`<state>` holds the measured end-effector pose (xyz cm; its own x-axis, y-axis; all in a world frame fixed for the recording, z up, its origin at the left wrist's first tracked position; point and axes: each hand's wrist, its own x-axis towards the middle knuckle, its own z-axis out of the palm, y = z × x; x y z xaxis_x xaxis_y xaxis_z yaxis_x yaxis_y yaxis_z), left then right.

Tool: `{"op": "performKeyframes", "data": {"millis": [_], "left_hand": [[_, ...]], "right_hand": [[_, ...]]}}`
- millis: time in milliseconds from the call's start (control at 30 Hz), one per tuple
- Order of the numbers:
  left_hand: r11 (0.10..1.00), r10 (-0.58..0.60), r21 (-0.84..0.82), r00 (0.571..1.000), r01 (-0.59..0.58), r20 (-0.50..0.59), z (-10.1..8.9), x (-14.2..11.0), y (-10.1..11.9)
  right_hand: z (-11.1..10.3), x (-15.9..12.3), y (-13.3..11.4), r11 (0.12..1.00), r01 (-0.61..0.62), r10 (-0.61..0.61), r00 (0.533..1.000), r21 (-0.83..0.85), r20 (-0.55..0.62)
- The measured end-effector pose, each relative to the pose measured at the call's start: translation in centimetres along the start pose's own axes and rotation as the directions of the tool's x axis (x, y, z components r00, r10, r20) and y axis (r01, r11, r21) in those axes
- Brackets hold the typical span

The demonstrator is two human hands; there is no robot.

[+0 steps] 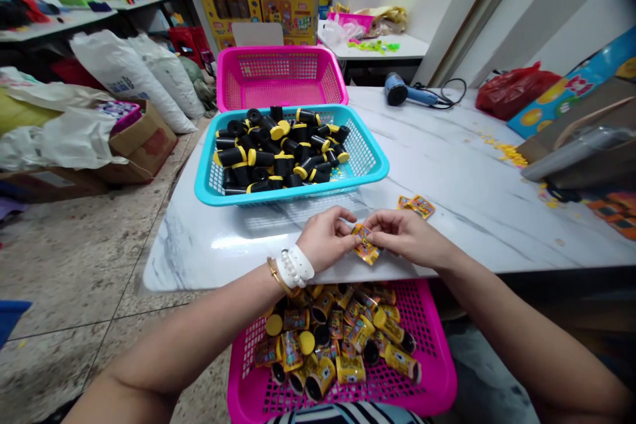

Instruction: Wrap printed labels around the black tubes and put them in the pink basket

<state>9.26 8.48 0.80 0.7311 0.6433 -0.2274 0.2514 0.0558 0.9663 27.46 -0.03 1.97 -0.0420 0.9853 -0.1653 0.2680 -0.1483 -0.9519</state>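
Observation:
Just above the table's front edge, my left hand (328,237) and my right hand (400,236) pinch a small yellow printed wrapper (366,246) between them. A few more such yellow wrappers (420,206) lie on the marble-patterned table behind my right hand. Past my hands stands a blue plastic basket (293,195) full of small black cylinders with yellow caps (261,158). Below the table edge, a pink basket (441,371) holds many capped cylinders wrapped in yellow printed film (350,369).
Another pink basket (283,94) stands behind the blue one. A blue heat gun (410,91) with its cord lies at the back right. On the right are a red bag (517,94) and a cardboard box (591,139). White sacks (119,73) stand on the floor at left.

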Motion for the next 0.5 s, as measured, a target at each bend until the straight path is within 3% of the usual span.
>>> {"op": "performKeyframes", "data": {"millis": [200, 367, 500], "left_hand": [[0.999, -0.017, -0.041, 1.000, 0.017, 0.000, -0.4, 0.0, 0.0], [0.994, 0.076, 0.070, 0.991, -0.084, 0.107, -0.5, 0.4, 0.0], [0.995, 0.027, 0.096, 0.990, -0.041, 0.137, -0.6, 1.5, 0.2]], "right_hand": [[0.2, 0.6, 0.5, 0.997, -0.056, 0.055, 0.998, 0.045, 0.027], [0.4, 0.0, 1.4, 0.992, -0.069, 0.063, 0.996, 0.103, 0.055], [-0.1, 0.6, 1.2, 0.988, -0.067, 0.064, 0.997, 0.140, 0.033]]}}
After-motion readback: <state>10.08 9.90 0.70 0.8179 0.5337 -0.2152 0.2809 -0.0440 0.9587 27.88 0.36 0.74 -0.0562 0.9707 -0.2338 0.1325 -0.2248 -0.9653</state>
